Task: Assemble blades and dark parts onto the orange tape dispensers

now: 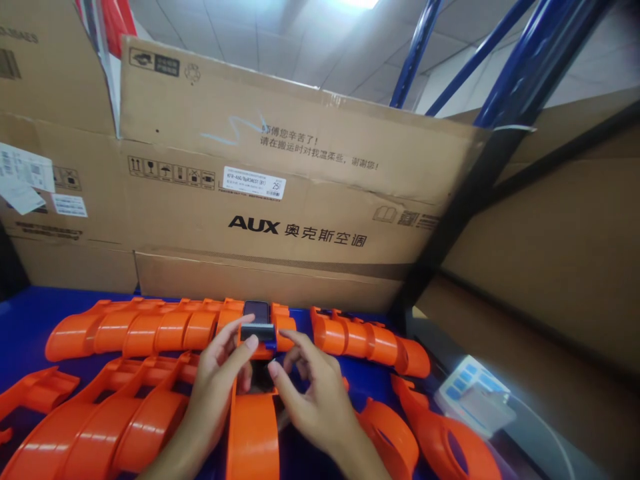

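Over the blue tabletop (23, 317), between the hands, is a ridged black bar (258, 331); the left hand (223, 357) meets its left edge, whether pinching I cannot tell. The right hand (313, 383) is spread. Orange curved parts (255, 433) leave narrow gaps. The cardboard (180, 227) reads "AUX 奥克斯空调"; its white label (255, 183), "KFR-46G".

Brown printed cardboard panels (310, 267) stand along the far edge of a blue bench (25, 327). A blue-and-black metal post (530, 60) rises by its far right corner. Overhead, a pale panelled ceiling (215, 33) holds a bright light (361, 3).
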### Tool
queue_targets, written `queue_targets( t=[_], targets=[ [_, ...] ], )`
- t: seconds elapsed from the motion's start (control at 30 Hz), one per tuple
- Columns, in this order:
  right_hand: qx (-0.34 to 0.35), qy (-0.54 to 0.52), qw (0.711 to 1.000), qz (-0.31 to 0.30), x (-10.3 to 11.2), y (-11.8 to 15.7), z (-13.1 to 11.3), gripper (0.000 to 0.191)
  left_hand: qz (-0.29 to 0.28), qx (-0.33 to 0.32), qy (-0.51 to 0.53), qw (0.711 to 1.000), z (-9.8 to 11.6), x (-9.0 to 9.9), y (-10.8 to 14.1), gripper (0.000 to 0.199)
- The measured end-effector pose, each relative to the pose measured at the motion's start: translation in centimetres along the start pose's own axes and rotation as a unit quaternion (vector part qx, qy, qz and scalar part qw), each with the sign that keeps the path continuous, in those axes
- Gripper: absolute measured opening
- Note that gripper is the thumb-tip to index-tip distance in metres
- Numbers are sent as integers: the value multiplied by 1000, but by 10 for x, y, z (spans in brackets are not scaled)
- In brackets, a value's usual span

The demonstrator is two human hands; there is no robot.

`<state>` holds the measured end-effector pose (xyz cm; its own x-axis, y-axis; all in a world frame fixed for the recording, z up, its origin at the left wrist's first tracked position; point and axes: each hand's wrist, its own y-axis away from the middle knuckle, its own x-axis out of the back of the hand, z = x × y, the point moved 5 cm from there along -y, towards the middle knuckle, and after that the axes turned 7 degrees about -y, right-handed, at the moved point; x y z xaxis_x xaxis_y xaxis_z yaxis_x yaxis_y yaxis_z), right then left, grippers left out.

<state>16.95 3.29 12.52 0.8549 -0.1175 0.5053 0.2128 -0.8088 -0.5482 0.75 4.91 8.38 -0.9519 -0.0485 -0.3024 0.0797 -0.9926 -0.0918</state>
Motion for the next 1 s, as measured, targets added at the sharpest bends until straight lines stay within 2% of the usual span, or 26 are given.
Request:
queue_targets(
  t=[0.1,0.33,0.57,0.77,1.0],
  targets=[
    [22,10,999,26,1,2,-1,37,-17,10,-15,1000,-7,-1,-1,46],
    [47,64,994,70,-2,6,4,30,-46,47,-9,998,-15,-7,-3,41],
    [56,60,996,36,-3,5,3,21,-100,51,-28,993,-18,-11,-1,43],
    [76,44,995,42,-5,8,-1,23,-92,30,-25,995,-9,-10,-1,34],
    [94,52,993,39,-7,10,1,24,-113,-6,-6,994,6,-14,2,23]
  ],
)
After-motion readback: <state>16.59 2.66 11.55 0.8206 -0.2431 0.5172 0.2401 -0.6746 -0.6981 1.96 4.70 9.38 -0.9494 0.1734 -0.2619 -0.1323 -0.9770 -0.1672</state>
